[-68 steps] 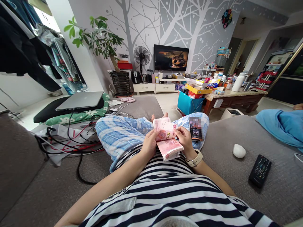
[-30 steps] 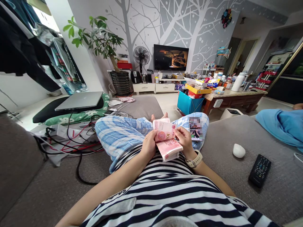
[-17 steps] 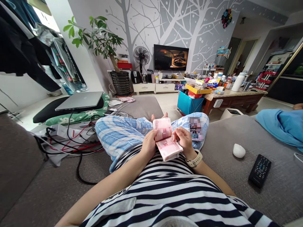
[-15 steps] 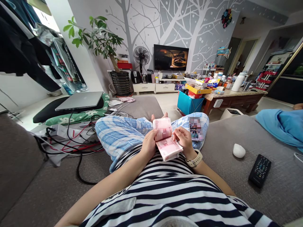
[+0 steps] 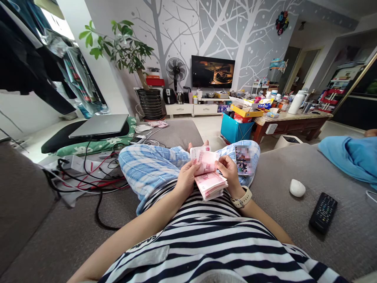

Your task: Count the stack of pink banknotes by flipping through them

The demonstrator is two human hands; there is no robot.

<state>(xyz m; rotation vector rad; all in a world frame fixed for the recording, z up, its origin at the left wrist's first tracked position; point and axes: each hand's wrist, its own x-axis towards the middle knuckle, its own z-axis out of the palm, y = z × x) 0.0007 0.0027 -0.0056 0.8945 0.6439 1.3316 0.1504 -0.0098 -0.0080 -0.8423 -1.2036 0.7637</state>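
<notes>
A folded stack of pinkish-red banknotes is held over my lap, its lower half fanned toward my belly and its upper part standing up. My left hand grips the stack at its left side around the fold, thumb on top. With thumb and fingers, my right hand pinches the right edge of one banknote that is lifted between the two halves. A pale watch is on the right wrist. On my right thigh lies a phone with a lit, partly blurred screen.
On the sofa to the right lie a white mouse, a black remote control and a blue cloth. At left, a laptop rests on cushions beside tangled cables. A cluttered table and blue bin stand ahead.
My right hand, curled by the stack before, now pinches a banknote lifted up from the lower half toward the upper part. My left hand keeps its grip.
</notes>
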